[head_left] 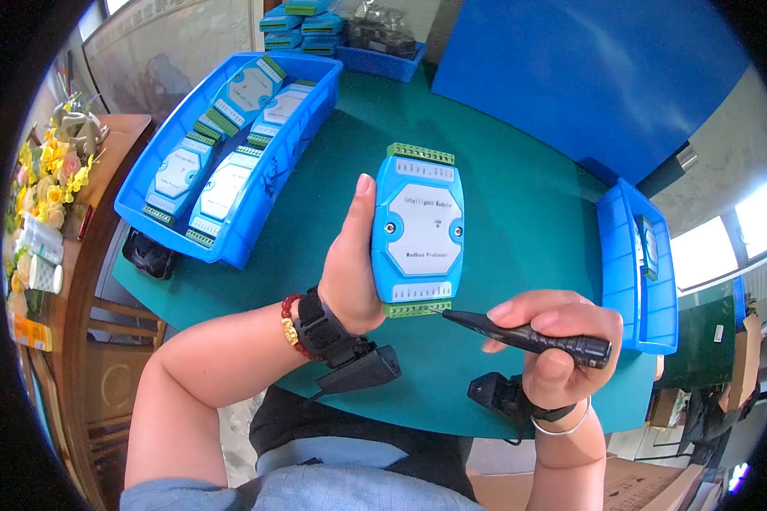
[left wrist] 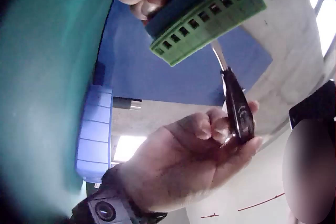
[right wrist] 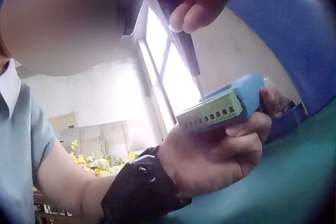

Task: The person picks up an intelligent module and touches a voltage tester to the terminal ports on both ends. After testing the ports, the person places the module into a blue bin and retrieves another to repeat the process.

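My left hand [head_left: 351,266] grips a blue module [head_left: 419,230] with a white printed label, the thumb along its left edge. It has a green terminal block [head_left: 422,153] at the far end and another at the near end. My right hand [head_left: 578,341] holds a black screwdriver [head_left: 528,336] between thumb and fingers. Its thin metal tip meets the near terminal block, on its screw side in the right wrist view. A row of square openings along the terminal block [left wrist: 207,19] shows in the left wrist view.
On the left of the green table [head_left: 520,204] stands a blue bin [head_left: 307,128] with several similar modules. Another blue bin [head_left: 626,255] at the right edge contains a module. Stacked modules [head_left: 302,38] and a small blue tray [head_left: 383,64] sit at the back, near a large blue panel [head_left: 588,77].
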A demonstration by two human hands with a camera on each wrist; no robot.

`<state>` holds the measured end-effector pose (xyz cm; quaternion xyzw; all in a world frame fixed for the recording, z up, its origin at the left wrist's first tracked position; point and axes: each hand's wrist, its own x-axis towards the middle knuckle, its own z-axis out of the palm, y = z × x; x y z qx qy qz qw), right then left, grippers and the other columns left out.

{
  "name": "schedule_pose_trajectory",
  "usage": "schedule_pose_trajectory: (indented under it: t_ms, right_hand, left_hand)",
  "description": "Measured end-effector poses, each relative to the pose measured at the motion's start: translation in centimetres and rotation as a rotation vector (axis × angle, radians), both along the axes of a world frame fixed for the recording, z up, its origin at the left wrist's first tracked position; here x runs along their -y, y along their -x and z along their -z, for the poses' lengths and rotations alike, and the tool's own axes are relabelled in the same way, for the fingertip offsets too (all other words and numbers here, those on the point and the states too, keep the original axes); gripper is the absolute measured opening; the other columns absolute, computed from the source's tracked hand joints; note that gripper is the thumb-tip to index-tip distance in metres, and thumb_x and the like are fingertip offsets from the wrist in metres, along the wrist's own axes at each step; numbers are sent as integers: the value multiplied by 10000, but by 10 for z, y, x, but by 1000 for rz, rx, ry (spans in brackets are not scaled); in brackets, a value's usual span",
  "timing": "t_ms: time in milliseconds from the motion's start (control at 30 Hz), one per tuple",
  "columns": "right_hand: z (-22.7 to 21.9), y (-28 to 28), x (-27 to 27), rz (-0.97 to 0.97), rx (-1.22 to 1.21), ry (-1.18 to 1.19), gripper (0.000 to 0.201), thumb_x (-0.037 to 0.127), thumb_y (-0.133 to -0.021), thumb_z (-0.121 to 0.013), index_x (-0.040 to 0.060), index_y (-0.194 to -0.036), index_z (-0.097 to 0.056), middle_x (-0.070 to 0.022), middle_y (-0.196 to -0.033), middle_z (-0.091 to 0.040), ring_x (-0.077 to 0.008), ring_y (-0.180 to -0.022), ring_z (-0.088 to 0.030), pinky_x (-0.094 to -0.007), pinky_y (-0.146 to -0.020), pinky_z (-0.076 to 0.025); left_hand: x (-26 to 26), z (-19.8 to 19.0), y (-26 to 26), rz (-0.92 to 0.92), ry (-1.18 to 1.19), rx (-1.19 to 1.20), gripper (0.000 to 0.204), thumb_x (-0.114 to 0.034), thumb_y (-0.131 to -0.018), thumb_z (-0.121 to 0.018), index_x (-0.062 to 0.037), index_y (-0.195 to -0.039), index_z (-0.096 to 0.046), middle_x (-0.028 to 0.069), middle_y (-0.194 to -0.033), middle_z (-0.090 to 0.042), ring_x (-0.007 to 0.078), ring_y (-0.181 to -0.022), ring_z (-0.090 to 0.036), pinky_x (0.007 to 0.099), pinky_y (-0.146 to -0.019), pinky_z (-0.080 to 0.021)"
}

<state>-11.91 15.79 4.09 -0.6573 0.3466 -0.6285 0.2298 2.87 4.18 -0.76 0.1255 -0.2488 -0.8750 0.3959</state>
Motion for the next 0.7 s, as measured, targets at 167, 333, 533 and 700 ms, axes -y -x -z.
schedule_pose_trajectory:
  t_ms: [167,333,533,700]
  right_hand:
    - [-2,2,2,21,-128,2,363,171,-767,-747,0,-973,-501,-221,-881,-656,-287,-763,-677,-344,-621,-547]
    - [-5,5,-1,100,-256,-5,494,225,-643,-827,24,-959,-505,-172,-866,-669,-284,-780,-677,-329,-645,-537]
    - [-1,3,-2,112,-179,-56,485,242,-659,-818,24,-960,-505,-171,-867,-668,-287,-785,-676,-336,-659,-535]
    - [-5,3,-7,65,-96,1,470,288,-723,-768,6,-986,-500,-207,-869,-655,-308,-777,-672,-368,-650,-544]
  left_hand:
    - [-1,2,1,-19,-3,14,689,-619,-909,-302,-46,-1257,-460,142,-1040,-608,275,-873,-634,395,-769,-532]
    - [-2,4,3,-11,-11,29,686,-617,-909,-310,-46,-1257,-461,138,-1045,-611,274,-875,-634,398,-778,-532]
    - [-3,4,3,20,-11,52,677,-611,-913,-306,-46,-1248,-469,139,-1044,-614,279,-857,-639,401,-768,-535]
    - [-2,1,2,44,-23,19,671,-607,-916,-304,-47,-1246,-470,143,-1042,-613,281,-852,-638,398,-760,-533]
